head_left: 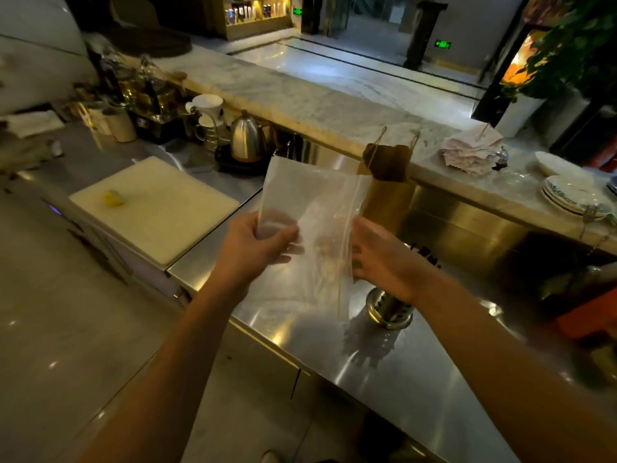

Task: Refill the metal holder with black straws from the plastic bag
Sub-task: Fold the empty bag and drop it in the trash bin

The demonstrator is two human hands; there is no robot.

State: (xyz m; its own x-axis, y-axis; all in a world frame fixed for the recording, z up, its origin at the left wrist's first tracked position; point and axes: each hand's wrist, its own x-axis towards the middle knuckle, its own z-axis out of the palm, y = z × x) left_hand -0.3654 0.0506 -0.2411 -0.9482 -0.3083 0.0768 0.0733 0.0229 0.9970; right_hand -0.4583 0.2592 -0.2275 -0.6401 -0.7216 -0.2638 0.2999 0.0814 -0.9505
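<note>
A clear plastic bag (310,208) is held upright above the steel counter (417,369), and no straws show inside it. My left hand (258,247) pinches its lower left edge between thumb and fingers. My right hand (380,259) grips its lower right edge. The perforated metal holder (389,307) stands on the counter just below my right wrist, which hides its upper part. Dark straw tips (425,253) show just past my right hand.
A white cutting board (157,208) with a lemon piece (113,198) lies to the left. A kettle (245,138) and cups stand behind it. A brown paper bag (387,182) hangs off the marble ledge, where plates (567,195) are stacked at the right.
</note>
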